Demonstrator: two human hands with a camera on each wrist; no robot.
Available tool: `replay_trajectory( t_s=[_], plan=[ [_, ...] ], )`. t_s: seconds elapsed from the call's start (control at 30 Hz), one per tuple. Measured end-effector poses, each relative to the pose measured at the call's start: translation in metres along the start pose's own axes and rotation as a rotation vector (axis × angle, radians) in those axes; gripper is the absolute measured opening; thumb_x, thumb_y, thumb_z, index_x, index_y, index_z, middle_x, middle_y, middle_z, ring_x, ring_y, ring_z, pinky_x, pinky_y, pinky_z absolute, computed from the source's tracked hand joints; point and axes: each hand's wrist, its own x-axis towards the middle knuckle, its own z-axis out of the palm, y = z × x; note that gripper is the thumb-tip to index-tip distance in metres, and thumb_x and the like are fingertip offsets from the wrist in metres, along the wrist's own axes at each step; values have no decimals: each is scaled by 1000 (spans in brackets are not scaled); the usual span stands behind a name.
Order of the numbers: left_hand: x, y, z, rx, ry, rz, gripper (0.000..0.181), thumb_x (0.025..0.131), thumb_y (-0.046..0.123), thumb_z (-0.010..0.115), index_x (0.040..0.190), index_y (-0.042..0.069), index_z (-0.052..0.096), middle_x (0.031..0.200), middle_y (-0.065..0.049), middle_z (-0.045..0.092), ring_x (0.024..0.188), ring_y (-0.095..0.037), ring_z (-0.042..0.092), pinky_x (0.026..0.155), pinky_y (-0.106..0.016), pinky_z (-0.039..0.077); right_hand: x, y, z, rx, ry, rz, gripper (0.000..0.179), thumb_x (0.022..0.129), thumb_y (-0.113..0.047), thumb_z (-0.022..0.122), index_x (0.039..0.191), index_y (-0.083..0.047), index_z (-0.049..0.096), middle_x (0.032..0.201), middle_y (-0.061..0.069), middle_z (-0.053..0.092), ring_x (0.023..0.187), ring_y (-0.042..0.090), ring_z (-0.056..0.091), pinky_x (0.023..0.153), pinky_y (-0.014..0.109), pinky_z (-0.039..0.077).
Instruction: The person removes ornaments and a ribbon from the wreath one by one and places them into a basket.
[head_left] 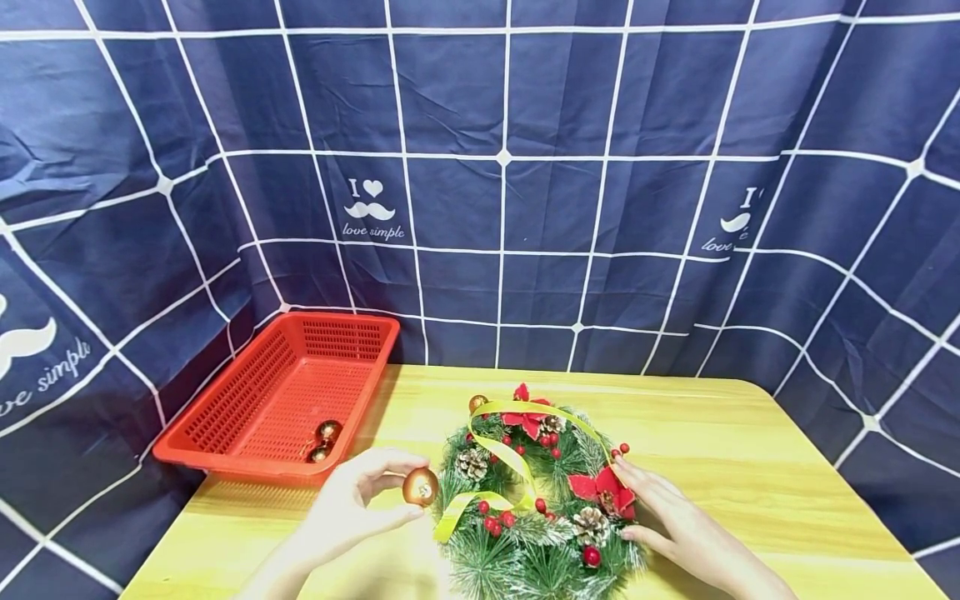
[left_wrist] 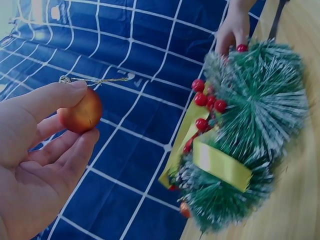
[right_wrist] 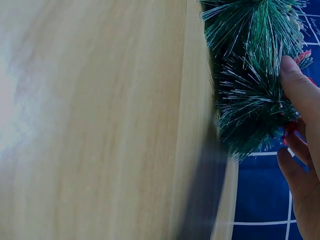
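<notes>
My left hand pinches a shiny copper-orange Christmas ball between thumb and fingers, just left of the wreath. In the left wrist view a thin gold hanging loop sticks out from the cap of the ball. A green frosted wreath lies on the table, decorated with red poinsettias, berries and pinecones. A yellow ribbon lies loosely across it. My right hand rests at the wreath's right edge beside a poinsettia, thumb and fingers spread apart and touching the greenery.
A red plastic basket stands at the left of the wooden table, with two ball ornaments in its near right corner. Another orange ball sits at the wreath's far left edge. A blue checked curtain hangs behind and around the table.
</notes>
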Motion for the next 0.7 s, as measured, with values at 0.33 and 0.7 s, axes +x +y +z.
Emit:
replay_trajectory(
  t_s=[0.33,0.7],
  plan=[
    [-1,-4,-30,35,109,-94,44,73,2,73,114,5,58,108,-9,63,97,-18,60,85,-26,50,0,0,0,-4,-2,0,76,78,-50,63,142,-29,29,141,-10,36,124,10,37,94,-4,9],
    [-8,-10,-65,73,218,-218,46,74,3,73,117,3,56,106,-8,64,98,-15,58,86,-23,49,0,-1,-1,-8,9,-11,75,78,-48,64,142,-29,29,142,-7,36,124,12,37,94,-4,9]
  ],
)
